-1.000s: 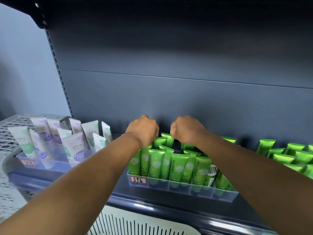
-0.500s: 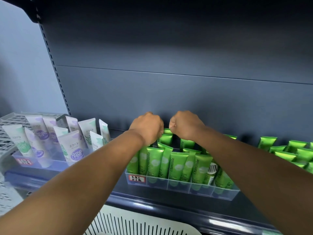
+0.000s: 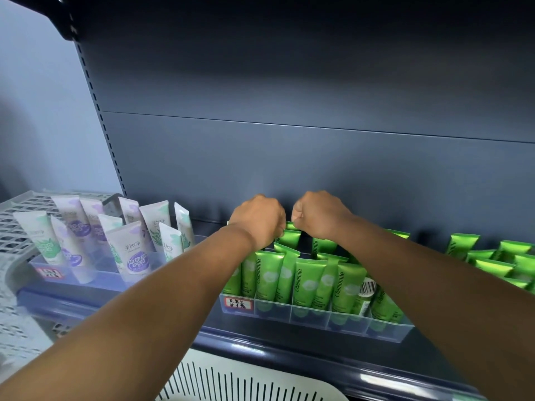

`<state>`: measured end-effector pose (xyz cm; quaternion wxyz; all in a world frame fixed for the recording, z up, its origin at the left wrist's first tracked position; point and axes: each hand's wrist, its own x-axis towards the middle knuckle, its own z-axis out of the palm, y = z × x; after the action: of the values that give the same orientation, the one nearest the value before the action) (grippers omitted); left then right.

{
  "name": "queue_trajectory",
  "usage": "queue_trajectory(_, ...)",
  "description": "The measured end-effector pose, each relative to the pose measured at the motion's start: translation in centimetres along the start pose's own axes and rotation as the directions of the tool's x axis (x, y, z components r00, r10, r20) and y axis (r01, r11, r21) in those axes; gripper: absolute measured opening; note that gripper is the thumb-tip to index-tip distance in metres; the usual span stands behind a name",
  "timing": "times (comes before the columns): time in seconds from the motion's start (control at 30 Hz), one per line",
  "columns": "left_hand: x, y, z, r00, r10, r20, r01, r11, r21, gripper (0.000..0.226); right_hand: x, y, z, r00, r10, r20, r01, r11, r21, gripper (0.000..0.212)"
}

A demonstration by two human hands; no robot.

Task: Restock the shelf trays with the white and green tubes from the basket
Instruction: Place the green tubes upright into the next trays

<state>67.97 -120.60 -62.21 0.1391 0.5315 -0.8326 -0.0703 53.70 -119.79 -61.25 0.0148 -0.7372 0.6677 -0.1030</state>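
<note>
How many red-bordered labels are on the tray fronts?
2: one red-bordered label on the clear plastic tray of white tubes, left; one on the clear tray of green tubes, centre. More may be hidden.

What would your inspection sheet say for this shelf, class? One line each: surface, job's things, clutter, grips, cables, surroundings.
Surface: dark shelf holding clear trays.
Job's things: green tubes upright in the middle tray; white tubes leaning in the left tray; more green tubes at right.
Clutter: one tube turned barcode-out.
Grips: left hand and right hand curled at the back-row tube tops; the hold itself is hidden.
Cables: nothing seen.
Surroundings: dark back panel; white basket below; grey crate at left.
</note>
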Motion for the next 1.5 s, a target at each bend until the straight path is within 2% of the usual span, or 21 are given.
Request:
queue_trajectory(0.13, 0.1, -1.0, -0.1, 1.0, 0.007, -0.02, -0.007, 0.999, -0.039, 0.021, -0.1, -0.3, -0.3, 1.0, -0.015, -0.018, 0.015, 1.0, -0.023, 0.017)
queue_trajectory(0.27, -0.5, -2.4, -1.4, 0.995, 0.006, -0.101, -0.015, 0.996, -0.086, 0.023, -0.1, -0.7, -0.7, 0.997, -0.03, -0.072, 0.029, 0.999, -0.015, 0.016)
queue_trajectory(0.4, -1.4, -4.9, -2.9, 0.986, -0.056, -0.156, 0.039, 0.993, -0.109, 0.02, 0.3, -1.5, -0.8, 0.994, -0.046, -0.102, 0.048, 0.999, 0.021, 0.015)
queue_trajectory(0.67, -2.9, -7.5, -3.2, 0.991, -0.09, -0.097, 0.084, 0.994, -0.071, 0.018, 1.1, -3.8, -0.1, 0.994, -0.076, -0.076, 0.079, 0.996, 0.04, 0.018)
queue_trajectory(0.9, -2.0, -8.0, -2.0, 0.994, -0.09, -0.059, 0.086, 0.994, -0.067, 0.013, 2.0, -4.9, 1.3, 0.999, -0.04, -0.014, 0.04, 0.999, -0.033, 0.013)
queue_trajectory(1.1, -1.0, -8.5, -1.1, 0.995, -0.075, -0.072, 0.064, 0.988, -0.141, 0.017, 2.5, -5.1, 1.7, 1.0, 0.013, -0.014, -0.014, 0.999, -0.034, 0.018)
queue_trajectory(1.33, -0.3, -8.9, -0.7, 0.998, -0.047, -0.046, 0.034, 0.968, -0.247, 0.009, 3.3, -5.0, 1.9, 1.0, 0.004, -0.014, -0.005, 0.999, -0.054, 0.023)
queue_trajectory(1.5, -0.1, -8.9, -0.7, 0.999, -0.026, -0.037, 0.016, 0.967, -0.256, 0.006, 3.7, -5.3, 1.9, 1.0, 0.015, -0.018, -0.016, 0.999, -0.035, 0.024)
